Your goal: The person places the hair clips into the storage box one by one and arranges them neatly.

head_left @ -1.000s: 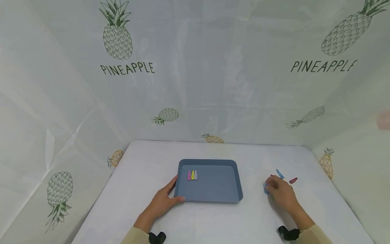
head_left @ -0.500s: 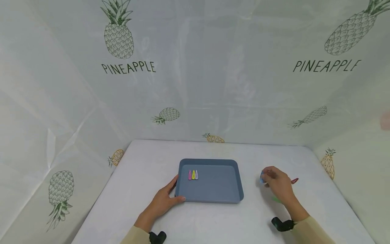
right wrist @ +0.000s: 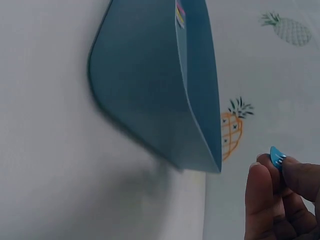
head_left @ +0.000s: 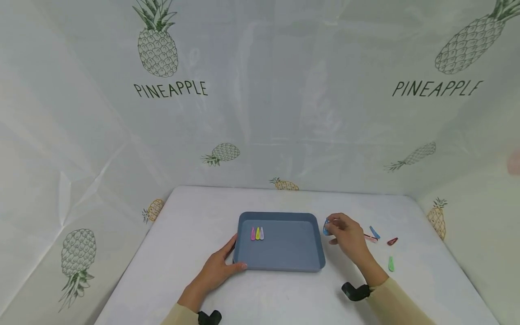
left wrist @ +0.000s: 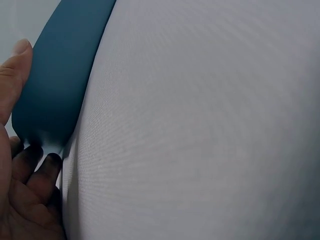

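A blue-grey tray (head_left: 284, 253) lies on the white table. My left hand (head_left: 214, 272) holds its near left corner, thumb over the near rim and fingers against the left side. In the left wrist view the fingertips (left wrist: 50, 162) touch the tray's outer wall. Inside the tray, a pink hair clip (head_left: 253, 234), a yellow one (head_left: 257, 234) and a pale lilac one (head_left: 262, 234) lie side by side at the left. Just off the tray's right edge, my right hand (head_left: 348, 237) pinches a blue hair clip (right wrist: 277, 158) between thumb and fingers, raised above the table.
Right of my right hand lie another blue clip (head_left: 374, 232), a pinkish-red one (head_left: 371, 238) partly hidden by the hand, a dark red one (head_left: 392, 241) and a green one (head_left: 391, 264). A pineapple-print sheet (head_left: 260, 113) hangs behind the table.
My right hand has lifted the blue clip from the scattered clips and carried it left to the tray's right edge, uncovering the green clip. The left hand and tray stay put.
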### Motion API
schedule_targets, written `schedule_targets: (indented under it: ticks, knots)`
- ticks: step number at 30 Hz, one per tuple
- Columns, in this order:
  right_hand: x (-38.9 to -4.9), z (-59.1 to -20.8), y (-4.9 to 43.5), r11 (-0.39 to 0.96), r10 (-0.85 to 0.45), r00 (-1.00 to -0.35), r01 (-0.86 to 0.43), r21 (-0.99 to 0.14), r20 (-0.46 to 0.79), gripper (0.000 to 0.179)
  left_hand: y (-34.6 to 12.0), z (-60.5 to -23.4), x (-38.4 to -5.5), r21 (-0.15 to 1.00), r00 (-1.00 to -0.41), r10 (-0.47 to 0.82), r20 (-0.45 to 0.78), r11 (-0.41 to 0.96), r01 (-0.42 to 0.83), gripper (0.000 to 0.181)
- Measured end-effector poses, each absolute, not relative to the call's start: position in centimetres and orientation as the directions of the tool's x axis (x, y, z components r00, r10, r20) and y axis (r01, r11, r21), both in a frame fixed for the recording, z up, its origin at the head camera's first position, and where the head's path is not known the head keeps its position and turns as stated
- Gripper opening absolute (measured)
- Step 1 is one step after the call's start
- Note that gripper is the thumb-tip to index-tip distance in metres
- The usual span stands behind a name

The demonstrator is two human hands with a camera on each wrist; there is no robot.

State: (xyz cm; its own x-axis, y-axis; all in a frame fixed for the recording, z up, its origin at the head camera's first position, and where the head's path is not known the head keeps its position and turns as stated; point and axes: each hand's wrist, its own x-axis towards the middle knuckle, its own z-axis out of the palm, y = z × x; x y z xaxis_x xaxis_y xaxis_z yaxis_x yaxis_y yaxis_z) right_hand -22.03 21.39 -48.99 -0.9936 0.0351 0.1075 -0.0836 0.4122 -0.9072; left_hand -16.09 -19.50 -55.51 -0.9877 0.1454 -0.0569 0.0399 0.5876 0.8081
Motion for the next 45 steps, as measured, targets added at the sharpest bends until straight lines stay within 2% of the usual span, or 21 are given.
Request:
schedule_targets:
  ticks: [11, 31, 39, 45]
  knots:
    - [-23.0, -49.0, 18.1, 0.408, 0.004, -0.996, -0.082, -0.909, 0.092, 0.024, -19.3, -55.4, -16.0, 0.815, -0.984, 0.175, -0.027, 0.575, 0.08, 0.1]
    - [-25.3, -50.5, 11.0, 0.324, -0.043, -0.994, -0.111, -0.939, 0.103, 0.024, -19.5, -55.5, -16.2, 0.806, -0.985, 0.163, -0.052, 0.589, 0.055, 0.102]
    - [-26.0, -51.6, 9.2, 0.451, -0.04, -0.993, -0.118, -0.885, 0.112, 0.022, -19.6, -55.5, -16.3, 0.814, -0.987, 0.151, -0.057, 0.579, 0.042, 0.102]
    - [-26.3, -52.3, 8.0, 0.45, -0.067, -0.994, -0.111, -0.886, 0.091, 0.022, -19.6, -55.5, -16.2, 0.816, -0.986, 0.157, -0.058, 0.576, 0.044, 0.101]
